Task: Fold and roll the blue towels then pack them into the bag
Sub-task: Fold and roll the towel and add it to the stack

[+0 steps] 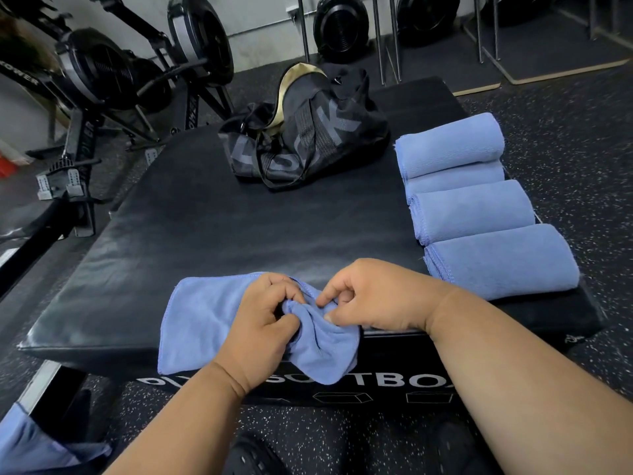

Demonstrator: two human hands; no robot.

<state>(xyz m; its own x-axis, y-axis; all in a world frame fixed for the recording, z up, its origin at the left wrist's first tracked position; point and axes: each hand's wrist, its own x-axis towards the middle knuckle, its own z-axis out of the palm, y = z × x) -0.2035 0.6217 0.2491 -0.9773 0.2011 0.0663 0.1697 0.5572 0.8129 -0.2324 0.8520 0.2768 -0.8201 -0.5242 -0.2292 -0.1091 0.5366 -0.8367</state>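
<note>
Rolling the towel [205,323] is judged to be the step in hand, and it is being started at the end nearest the bag-side row of finished rolls. The towel lies flat on the counter [171,217], at the near edge, well in front of the bag [305,132], with its near portion hanging over the counter's front face. The left hand [260,323] is curled, with a bunch of cloth pinched between thumb and fingers; the right hand [370,299] is likewise curled, the same gathered end being pinched just beside the left. The two hands are nearly touching.

The gathered end looks crumpled rather than straight, so a tidy roll is unlikely unless it is first smoothed. The hem should be laid square across the towel's width, then turned over tightly and evenly, with both hands moved apart so each side is tucked at once. The overhanging part is best drawn up onto the counter, or the roll may come out skewed.

Four rolled towels [472,204] are lined up to the right of the bag, side by side and touching. The bag stands at the far side of the counter, its top apparently open. More blue cloth [30,443] is seen low and far to the left of the bag, off the counter.
</note>
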